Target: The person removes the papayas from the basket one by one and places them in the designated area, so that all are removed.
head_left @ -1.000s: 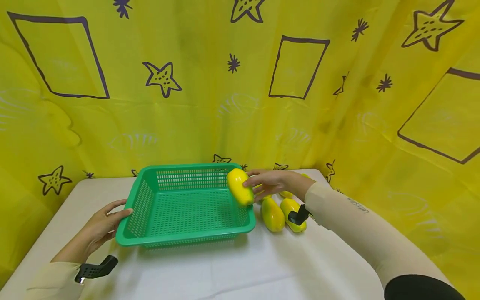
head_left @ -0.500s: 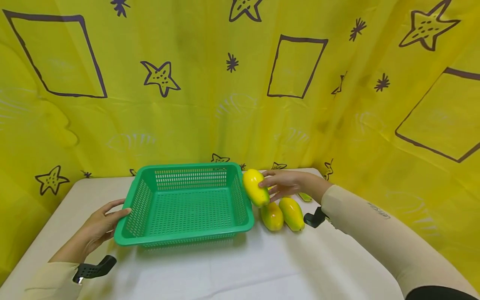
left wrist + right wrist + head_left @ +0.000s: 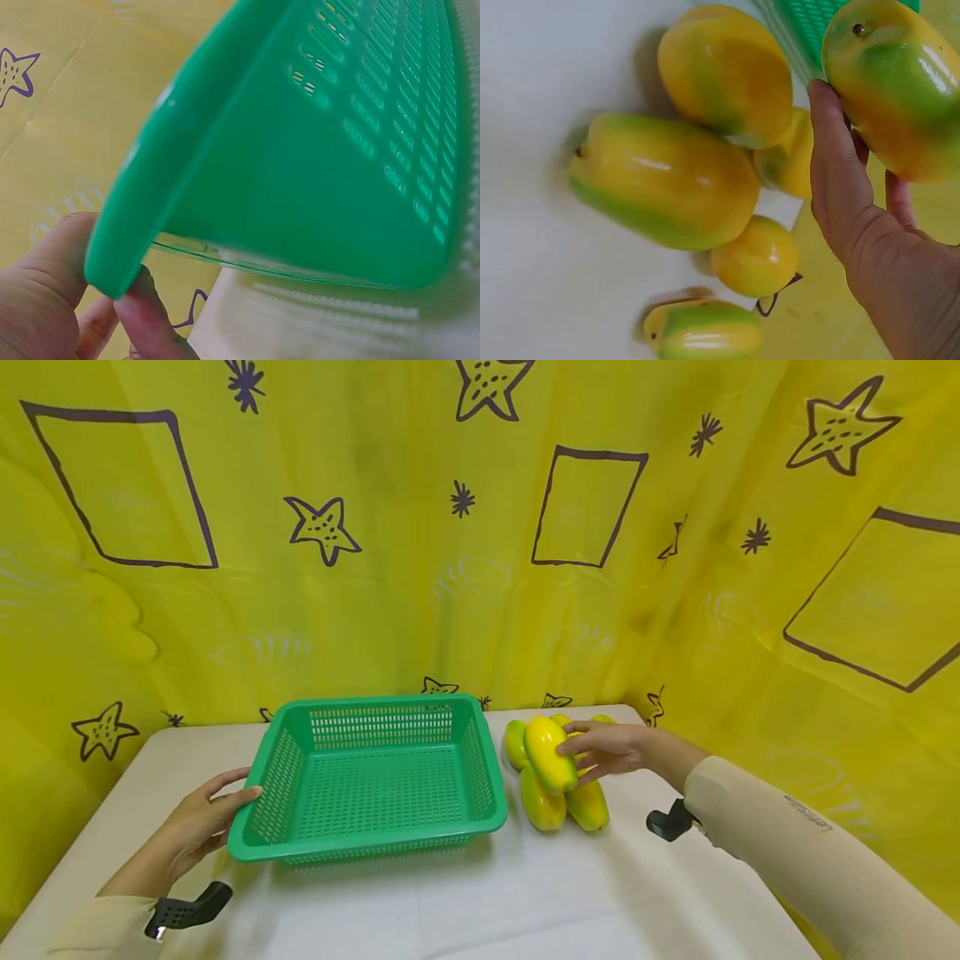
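Observation:
A green plastic basket [image 3: 367, 845] with slotted walls stands in front of me, nothing inside it. My left hand [image 3: 201, 820] pinches its left rim, thumb on one side and fingers on the other, as the left wrist view also shows. In my right hand [image 3: 611, 747] is a yellow-green papaya [image 3: 546, 750], held between thumb and fingers above the other fruit. Below it lie two more papayas, the left one [image 3: 542, 803] and the right one [image 3: 590, 807]. The right wrist view shows the held papaya's dark stem end.
Several papayas lie right of the basket; a green one [image 3: 514, 743] is near its right rim and another [image 3: 705, 330] lies apart. A white cloth [image 3: 450, 910] covers the table. A yellow patterned curtain [image 3: 405, 610] hangs behind and at the right.
My right hand has carried the papaya from over the basket's right rim to the right, over the other papayas. The left hand keeps its grip on the rim; the basket stays in place.

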`<state>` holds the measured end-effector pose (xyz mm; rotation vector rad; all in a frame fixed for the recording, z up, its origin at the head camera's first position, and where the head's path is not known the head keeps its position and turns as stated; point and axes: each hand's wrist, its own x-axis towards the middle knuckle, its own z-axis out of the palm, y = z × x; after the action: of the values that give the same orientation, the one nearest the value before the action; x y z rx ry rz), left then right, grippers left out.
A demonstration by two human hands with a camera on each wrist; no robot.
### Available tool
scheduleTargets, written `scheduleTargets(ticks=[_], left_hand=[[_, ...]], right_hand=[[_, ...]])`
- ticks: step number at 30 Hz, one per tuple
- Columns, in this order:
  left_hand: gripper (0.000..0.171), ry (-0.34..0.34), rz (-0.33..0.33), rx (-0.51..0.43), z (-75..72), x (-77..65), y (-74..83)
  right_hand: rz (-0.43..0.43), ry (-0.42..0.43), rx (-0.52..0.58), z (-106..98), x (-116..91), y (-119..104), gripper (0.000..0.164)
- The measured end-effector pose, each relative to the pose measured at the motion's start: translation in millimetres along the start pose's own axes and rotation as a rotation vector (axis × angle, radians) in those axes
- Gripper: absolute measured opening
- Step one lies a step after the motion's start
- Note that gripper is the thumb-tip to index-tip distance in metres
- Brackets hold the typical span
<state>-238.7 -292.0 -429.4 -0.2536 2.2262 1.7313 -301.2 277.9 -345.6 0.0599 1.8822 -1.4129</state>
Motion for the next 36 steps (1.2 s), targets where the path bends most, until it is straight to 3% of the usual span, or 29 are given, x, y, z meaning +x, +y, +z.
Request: scheduleTargets(ticks=[14, 19, 36], left_hand=[[0.081, -0.001, 0.011, -0.035, 5.4, -0.7, -2.9], [0.079, -0.006, 0.014, -0.049, 5.6, -0.9, -2.9], [0.081, -0.01, 0.023, -0.04, 2.2, -0.2, -2.4]], right_hand=[[0.026, 0.051, 0.095, -22, -26, 26, 0.085], [0.017, 0.076, 0.088, -31, -33, 40, 0.079], [-0.045, 0.117, 0.088, -59, -37, 74, 0.076]])
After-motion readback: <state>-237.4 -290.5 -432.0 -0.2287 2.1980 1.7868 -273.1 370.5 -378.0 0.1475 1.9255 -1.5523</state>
